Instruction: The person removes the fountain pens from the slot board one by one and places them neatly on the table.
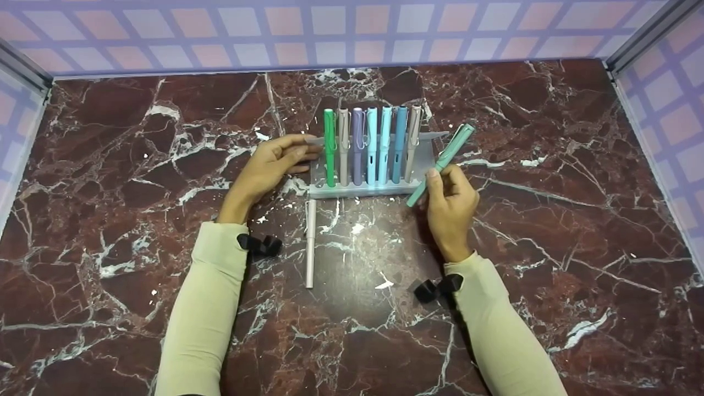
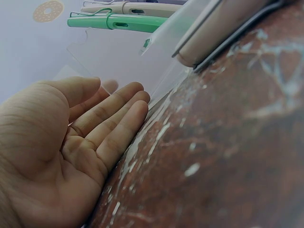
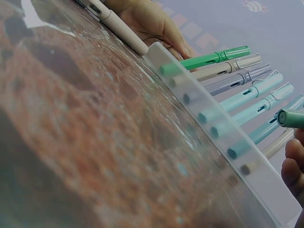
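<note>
A clear pen stand holds a row of capped pens, each leaning back: a green pen at the left end, then taupe, purple, two light blue, a darker blue pen and a taupe pen at the right end. My right hand pinches a mint green pen between thumb and fingers, tilted, just off the stand's right end. At the stand's left edge is my left hand, fingers loosely extended beside the clear panel, holding nothing.
A pale pinkish pen lies on the marbled table, its upper end close to the stand's front left corner. Checked panels wall off the back and sides. Black camera mounts sit on both wrists.
</note>
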`<state>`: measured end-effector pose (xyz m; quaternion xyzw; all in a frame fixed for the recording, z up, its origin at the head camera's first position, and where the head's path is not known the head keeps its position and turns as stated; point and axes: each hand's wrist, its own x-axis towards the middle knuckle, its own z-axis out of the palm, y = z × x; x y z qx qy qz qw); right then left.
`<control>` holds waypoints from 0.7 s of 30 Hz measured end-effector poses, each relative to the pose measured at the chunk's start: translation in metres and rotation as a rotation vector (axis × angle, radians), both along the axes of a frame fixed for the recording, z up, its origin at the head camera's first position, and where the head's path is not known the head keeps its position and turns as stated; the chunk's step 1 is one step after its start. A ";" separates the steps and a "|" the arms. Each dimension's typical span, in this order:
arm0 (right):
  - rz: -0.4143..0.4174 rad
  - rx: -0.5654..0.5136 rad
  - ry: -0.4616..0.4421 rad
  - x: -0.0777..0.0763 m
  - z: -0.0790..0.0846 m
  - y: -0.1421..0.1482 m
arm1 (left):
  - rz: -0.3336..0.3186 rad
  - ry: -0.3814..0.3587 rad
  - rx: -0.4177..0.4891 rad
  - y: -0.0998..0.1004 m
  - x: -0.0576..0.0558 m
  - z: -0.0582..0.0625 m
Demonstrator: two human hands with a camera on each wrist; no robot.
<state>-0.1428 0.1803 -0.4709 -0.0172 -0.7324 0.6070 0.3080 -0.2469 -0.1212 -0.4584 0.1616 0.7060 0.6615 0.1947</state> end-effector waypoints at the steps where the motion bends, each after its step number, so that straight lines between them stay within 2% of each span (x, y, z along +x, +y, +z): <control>1: 0.001 0.000 -0.001 0.000 0.000 0.000 | -0.001 -0.001 0.001 0.000 0.000 0.000; 12: 0.004 0.009 0.001 0.001 0.000 -0.001 | 0.008 -0.002 -0.001 0.000 0.000 0.000; 21: 0.046 0.035 0.020 0.005 -0.002 -0.008 | 0.006 0.005 -0.013 0.000 0.000 -0.001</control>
